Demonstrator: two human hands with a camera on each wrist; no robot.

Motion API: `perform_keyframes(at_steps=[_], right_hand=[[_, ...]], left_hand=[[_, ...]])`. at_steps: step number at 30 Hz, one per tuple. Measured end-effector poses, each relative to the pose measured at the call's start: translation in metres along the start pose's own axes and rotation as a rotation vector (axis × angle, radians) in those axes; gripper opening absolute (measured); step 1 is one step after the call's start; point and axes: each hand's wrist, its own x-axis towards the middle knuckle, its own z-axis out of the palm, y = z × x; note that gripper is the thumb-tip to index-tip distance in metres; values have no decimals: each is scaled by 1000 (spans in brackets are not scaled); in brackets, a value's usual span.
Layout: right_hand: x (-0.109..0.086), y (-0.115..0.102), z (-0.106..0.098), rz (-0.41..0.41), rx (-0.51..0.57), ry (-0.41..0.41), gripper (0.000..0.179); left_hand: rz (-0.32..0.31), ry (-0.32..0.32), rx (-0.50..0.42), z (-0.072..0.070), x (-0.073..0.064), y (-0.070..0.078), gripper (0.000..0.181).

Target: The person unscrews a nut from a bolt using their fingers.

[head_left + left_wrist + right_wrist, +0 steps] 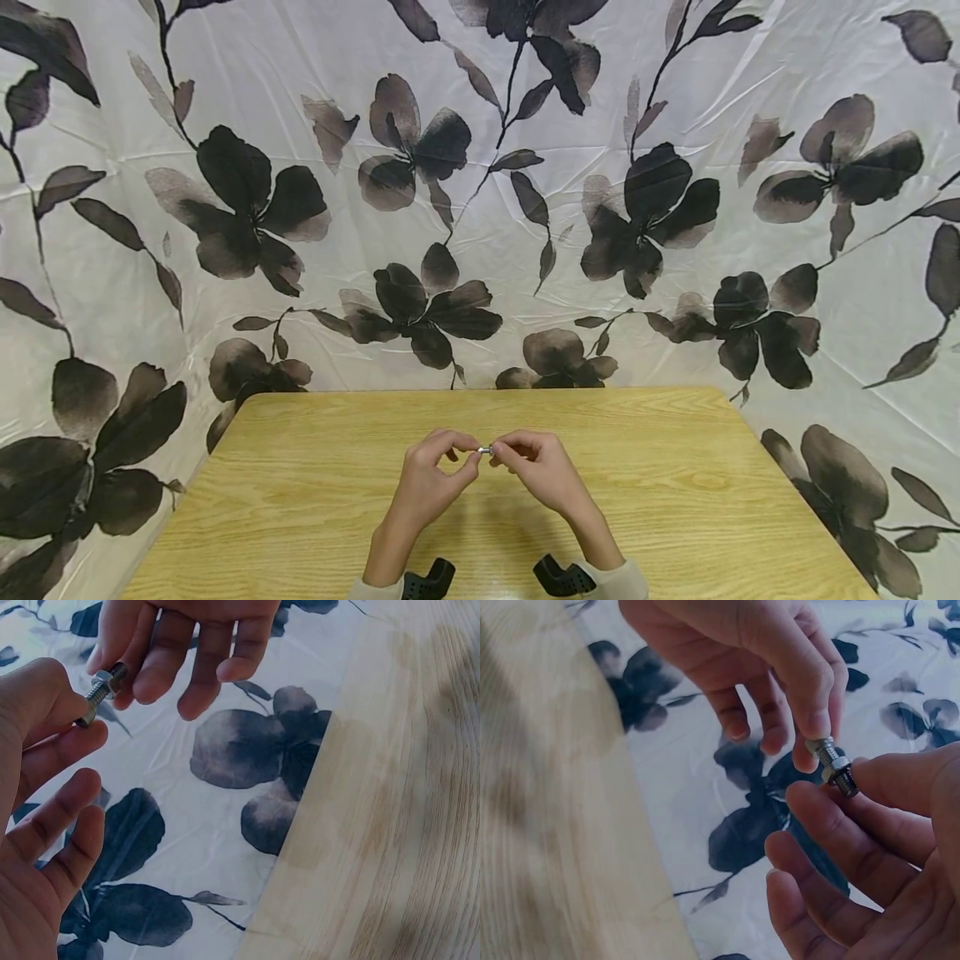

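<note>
A person's two bare hands meet over the table (300, 500), near its middle from left to right; between their fingertips is a small metal bolt (95, 694), held in the air and lying about sideways, its head to the left and its threaded end to the right; a nut (835, 770) sits around the thread, partway along, so that thread shows on both sides of it. The left hand (433, 477) pinches the bolt by its head, between thumb and forefinger; its other fingers are loosely bent and apart from the metal. The right hand (549, 475) has thumb and forefinger closed about the nut, from opposite sides; its remaining fingers are curved and hold nothing.

Each forearm goes into a light sleeve, the left sleeve (377, 591) and the right sleeve (621, 578), both at the near side; by them are two black devices (431, 578), one at each wrist. The table is of yellowish wood grain; behind its far edge, and also to left and right, hangs a white cloth (525, 233) with dark flowers and leaves.
</note>
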Motion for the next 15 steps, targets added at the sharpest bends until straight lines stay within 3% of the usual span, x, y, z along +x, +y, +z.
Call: perform_keyframes(at_steps=[15], right_hand=[[-9, -7, 11, -50, 28, 27, 19]], left_hand=[[-21, -21, -28, -10, -5, 5, 22]])
